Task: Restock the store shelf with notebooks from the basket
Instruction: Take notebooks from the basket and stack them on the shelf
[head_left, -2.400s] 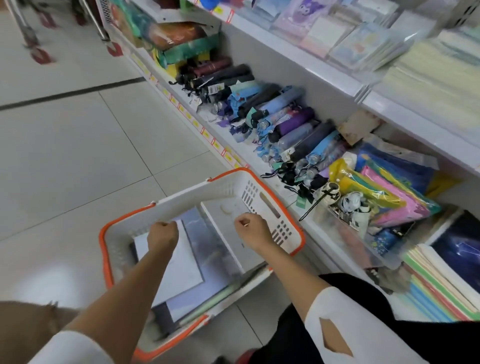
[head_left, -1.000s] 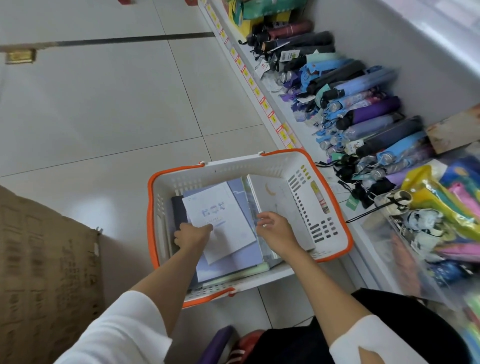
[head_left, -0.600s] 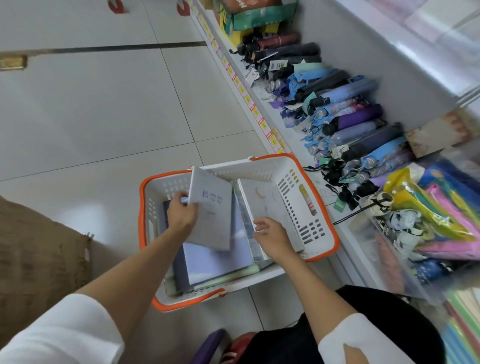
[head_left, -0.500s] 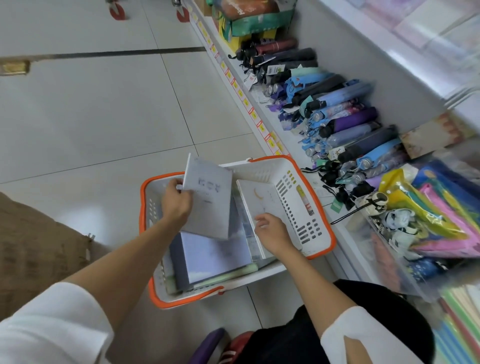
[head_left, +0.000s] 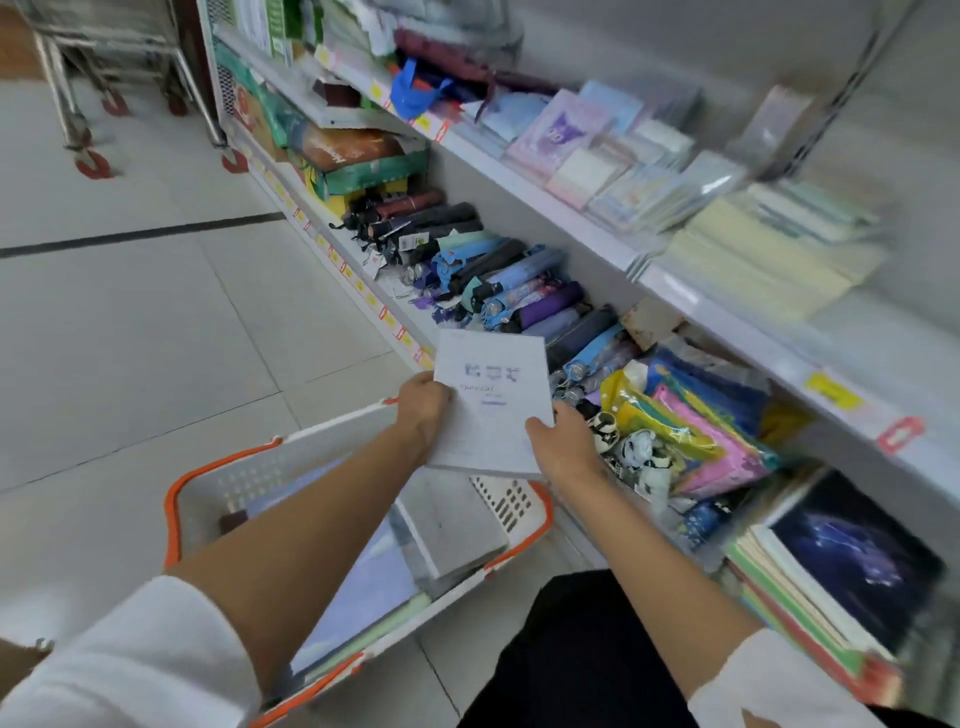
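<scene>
1. Notebook (head_left: 491, 405) location first: it's up in the air just above the far rim of the basket (head_left: 223, 483), on the shelf side, cover facing you.
2. Your left hand (head_left: 423, 410) is curled round its left edge. Your right hand (head_left: 563, 449) pinches the lower right corner, thumb on the cover. Both hands are gripping it and nothing else.
3. Handling, my guess: thin, light, softcover, so it'll flop if you dangle it by one corner. The cover looks smooth, maybe a bit slick.
4. Best hold, imo: along a long edge, thumb on top and fingers flat underneath. One hand should do once it's supported like that.
5. Looks: pale, nearly white cover, with bluish-purple block lettering near the top. Under that is "special" in script, then a small purple bar. It's too blurry to tell if it's wrapped.
6. Other notebooks (head_left: 452, 525) lie flat inside the basket. A notebook stack (head_left: 810, 582) sits on the low shelf past the basket's right side, which is probably where this one goes.
</scene>
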